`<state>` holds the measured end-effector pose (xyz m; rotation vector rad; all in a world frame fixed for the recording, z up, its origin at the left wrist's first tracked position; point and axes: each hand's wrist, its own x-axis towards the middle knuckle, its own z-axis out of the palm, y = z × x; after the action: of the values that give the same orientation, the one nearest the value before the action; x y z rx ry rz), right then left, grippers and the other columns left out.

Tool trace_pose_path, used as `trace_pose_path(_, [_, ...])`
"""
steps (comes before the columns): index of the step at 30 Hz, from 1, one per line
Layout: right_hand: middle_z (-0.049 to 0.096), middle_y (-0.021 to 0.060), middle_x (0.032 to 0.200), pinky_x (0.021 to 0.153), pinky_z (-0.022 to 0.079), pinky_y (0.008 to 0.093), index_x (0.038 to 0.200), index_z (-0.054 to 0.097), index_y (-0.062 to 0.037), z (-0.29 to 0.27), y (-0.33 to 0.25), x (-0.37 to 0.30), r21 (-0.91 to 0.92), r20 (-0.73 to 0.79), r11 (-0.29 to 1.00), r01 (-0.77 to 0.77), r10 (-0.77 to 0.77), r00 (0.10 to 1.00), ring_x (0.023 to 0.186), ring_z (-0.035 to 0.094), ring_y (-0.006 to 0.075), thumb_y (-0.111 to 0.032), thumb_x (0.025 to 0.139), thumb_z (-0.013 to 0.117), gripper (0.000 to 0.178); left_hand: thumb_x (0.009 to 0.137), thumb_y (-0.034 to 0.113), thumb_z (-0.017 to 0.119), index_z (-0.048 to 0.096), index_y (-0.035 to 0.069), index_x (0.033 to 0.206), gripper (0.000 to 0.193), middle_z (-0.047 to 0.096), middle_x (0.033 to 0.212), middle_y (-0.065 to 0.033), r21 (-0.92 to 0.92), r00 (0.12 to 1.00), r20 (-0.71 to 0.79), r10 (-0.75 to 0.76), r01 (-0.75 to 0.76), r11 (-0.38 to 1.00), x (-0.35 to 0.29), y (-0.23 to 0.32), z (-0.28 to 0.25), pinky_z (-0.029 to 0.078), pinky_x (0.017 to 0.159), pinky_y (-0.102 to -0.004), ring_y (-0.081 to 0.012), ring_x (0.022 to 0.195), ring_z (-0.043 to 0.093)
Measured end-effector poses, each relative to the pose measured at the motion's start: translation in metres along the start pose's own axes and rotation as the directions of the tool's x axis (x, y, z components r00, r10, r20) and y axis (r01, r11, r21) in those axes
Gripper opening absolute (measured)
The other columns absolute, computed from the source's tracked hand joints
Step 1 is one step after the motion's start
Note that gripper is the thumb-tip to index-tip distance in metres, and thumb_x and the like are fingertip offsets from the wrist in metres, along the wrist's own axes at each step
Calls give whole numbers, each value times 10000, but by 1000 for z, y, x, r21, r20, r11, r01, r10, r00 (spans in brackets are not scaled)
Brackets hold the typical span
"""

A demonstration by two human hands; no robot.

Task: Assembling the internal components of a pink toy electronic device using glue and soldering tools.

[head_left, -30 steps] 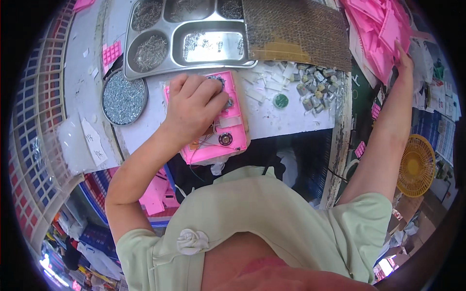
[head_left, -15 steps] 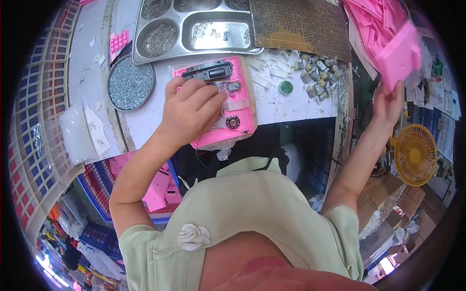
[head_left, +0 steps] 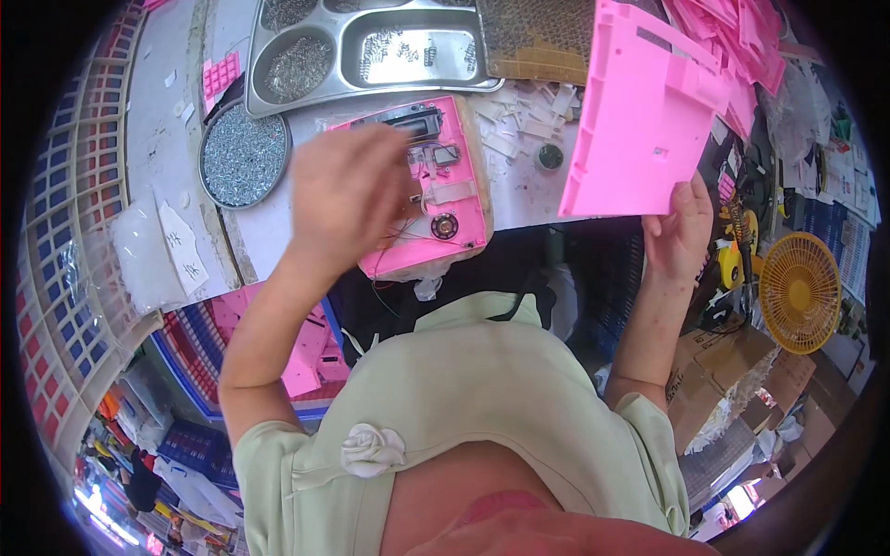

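Note:
My right hand (head_left: 681,227) grips a large pink plastic panel (head_left: 626,120) by its lower edge, raised over the right side of the table. In front of me lies an open pink plastic housing (head_left: 413,259) with a round speaker (head_left: 445,226), thin wires and a dark rectangular part (head_left: 422,123) along its far end. My left hand (head_left: 343,195) hovers over the housing's left side. Its fingers are bent and smeared by motion, so whether they hold anything cannot be made out.
A steel compartment tray (head_left: 413,88) with springs and small metal pieces stands at the back. Left of the housing sits a round dish of screws (head_left: 243,156). Clear plastic pieces (head_left: 505,130) and a small green round tub (head_left: 550,156) lie rightward. Pink panels (head_left: 742,46) are heaped far right.
My right hand has brought the pink panel from the heap at the right leftward, nearer the housing. My left hand has lifted and shifted slightly left, off the housing's inner parts.

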<state>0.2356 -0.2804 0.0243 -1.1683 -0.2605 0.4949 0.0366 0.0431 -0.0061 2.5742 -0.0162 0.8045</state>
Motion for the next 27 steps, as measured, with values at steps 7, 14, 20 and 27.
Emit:
trace_pose_path(7, [702,162,1170,450,407,206,1484,475,-17,44,32,-12,41,44,995,-94,92,995,647,587,95,-139,982,693,561,792,105,776,724,82,1118,331,686,1195,-75,-71,968,239,73,-57,996,-21,24,-12,452,943,-440,-288,1080,608])
trace_pose_path(14, [694,173,1194,452,421,209,1523,417,-30,49,40,-18,61,13,985,-164,163,986,653,594,95,-107,982,679,605,796,121,765,675,74,1219,435,666,1204,-64,-170,978,206,26,10,985,-43,23,-15,457,929,-429,-272,1048,622])
trace_pose_path(20, [697,115,1036,503,495,249,1545,389,-44,101,72,-38,-278,57,939,-203,227,972,665,620,133,-60,953,690,665,929,-32,668,155,28,1638,877,659,975,-55,-792,645,401,-651,601,107,-24,57,-11,453,646,-149,-34,841,605])
trace_pose_path(27, [627,131,701,558,494,416,1465,533,-48,108,86,-32,-854,436,291,431,-54,899,624,636,286,-312,892,766,672,917,1,671,398,-3,1553,692,553,815,37,-314,715,270,-645,698,643,-43,36,-16,368,610,-167,-21,691,487])
